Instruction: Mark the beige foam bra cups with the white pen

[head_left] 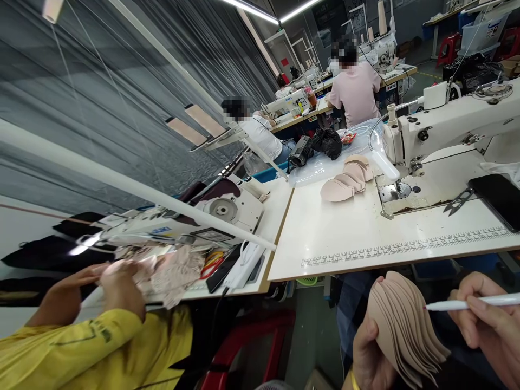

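Fanned beige pieces lie just off the near edge of the white table, long axis slanting from that edge toward the wearer. The left hand, nearer, is curled around them; opposite, the right hand pinches a white pen, tip at their side.

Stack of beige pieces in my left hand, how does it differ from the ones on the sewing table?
The held stack is in the left hand; the table pieces lie on the white tabletop. The held stack is many layers, closely fanned; the table pieces look fewer and more spread out. Both are pinkish beige with rounded edges.
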Motion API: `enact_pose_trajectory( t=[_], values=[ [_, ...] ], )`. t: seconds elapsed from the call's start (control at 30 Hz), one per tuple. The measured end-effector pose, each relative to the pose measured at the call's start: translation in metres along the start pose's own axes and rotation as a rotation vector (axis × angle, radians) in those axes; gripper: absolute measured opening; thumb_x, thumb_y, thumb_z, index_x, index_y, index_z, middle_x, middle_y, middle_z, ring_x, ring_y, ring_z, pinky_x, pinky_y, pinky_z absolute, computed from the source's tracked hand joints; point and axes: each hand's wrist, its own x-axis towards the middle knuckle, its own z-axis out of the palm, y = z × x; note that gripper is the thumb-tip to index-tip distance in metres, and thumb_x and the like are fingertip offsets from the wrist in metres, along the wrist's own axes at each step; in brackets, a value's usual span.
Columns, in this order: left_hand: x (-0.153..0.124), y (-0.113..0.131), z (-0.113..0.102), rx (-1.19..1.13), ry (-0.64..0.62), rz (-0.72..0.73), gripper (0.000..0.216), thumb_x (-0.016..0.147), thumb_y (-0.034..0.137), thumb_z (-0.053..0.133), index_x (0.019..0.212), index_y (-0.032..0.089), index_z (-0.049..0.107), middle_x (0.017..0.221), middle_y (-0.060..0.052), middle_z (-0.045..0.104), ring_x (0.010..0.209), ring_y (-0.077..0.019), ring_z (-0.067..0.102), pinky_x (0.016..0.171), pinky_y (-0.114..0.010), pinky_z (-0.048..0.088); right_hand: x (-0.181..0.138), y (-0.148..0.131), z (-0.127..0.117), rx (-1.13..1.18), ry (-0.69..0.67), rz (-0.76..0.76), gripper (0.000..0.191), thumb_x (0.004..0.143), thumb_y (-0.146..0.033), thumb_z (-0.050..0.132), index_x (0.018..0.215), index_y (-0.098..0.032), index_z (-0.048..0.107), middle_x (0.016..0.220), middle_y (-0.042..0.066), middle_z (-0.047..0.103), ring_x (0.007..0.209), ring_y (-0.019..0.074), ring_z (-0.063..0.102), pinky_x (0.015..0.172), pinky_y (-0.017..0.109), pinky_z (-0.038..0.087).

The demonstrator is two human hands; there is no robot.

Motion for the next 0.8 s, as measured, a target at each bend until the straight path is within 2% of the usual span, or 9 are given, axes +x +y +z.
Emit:
enact_pose_trajectory(
  t=[0.1, 0.2, 0.33, 0.43, 0.8],
  values=[
    [0.0, 0.003, 0.006, -0.001, -0.008, -0.002, 0.063, 0.079, 0.038, 0.089, 0.141, 0.039, 0.075, 0.159, -0.001, 0.066, 0.148, -0.0334, 0.059, 0.131, -0.057, 0.04, 0.0, 0.0, -0.002, -0.099, -0.015, 0.009, 0.039, 0.109, -0.058, 0.059, 0.088, -0.026, 0.066, 0.065, 0.001, 0.057, 0.067, 0.0193, 0.046, 0.065, 0.034, 0.04],
    [0.001, 0.006, 0.017, 0.04, -0.024, -0.018, 0.069, 0.078, 0.04, 0.09, 0.145, 0.038, 0.072, 0.15, -0.003, 0.073, 0.141, -0.0324, 0.064, 0.129, -0.052, 0.042, 0.0, 0.002, -0.001, -0.126, -0.054, 0.014, 0.039, 0.109, -0.059, 0.057, 0.09, -0.026, 0.067, 0.067, 0.001, 0.059, 0.067, 0.0194, 0.046, 0.066, 0.034, 0.04],
    [0.005, 0.009, 0.034, 0.121, -0.021, -0.047, 0.098, 0.073, 0.046, 0.092, 0.162, 0.031, 0.055, 0.148, -0.012, 0.072, 0.146, -0.0413, 0.058, 0.129, -0.058, 0.04, -0.002, 0.003, -0.002, -0.052, -0.058, -0.012, 0.035, 0.109, -0.057, 0.058, 0.091, -0.027, 0.064, 0.062, 0.001, 0.056, 0.069, 0.0221, 0.049, 0.065, 0.036, 0.042],
    [0.006, 0.009, 0.041, 0.144, -0.019, -0.046, 0.104, 0.073, 0.049, 0.092, 0.166, 0.031, 0.049, 0.154, -0.014, 0.067, 0.152, -0.0451, 0.051, 0.129, -0.062, 0.038, -0.004, 0.003, -0.004, -0.079, -0.041, -0.012, 0.035, 0.107, -0.058, 0.06, 0.092, -0.027, 0.066, 0.061, 0.002, 0.056, 0.069, 0.0234, 0.051, 0.064, 0.037, 0.044],
    [0.006, 0.008, 0.037, 0.148, -0.009, -0.052, 0.105, 0.073, 0.05, 0.091, 0.167, 0.032, 0.046, 0.159, -0.013, 0.063, 0.155, -0.0471, 0.048, 0.13, -0.065, 0.035, -0.005, -0.001, 0.004, -0.14, -0.065, -0.001, 0.04, 0.107, -0.06, 0.06, 0.086, -0.026, 0.066, 0.064, 0.001, 0.058, 0.065, 0.0198, 0.048, 0.064, 0.034, 0.044]
  ],
)
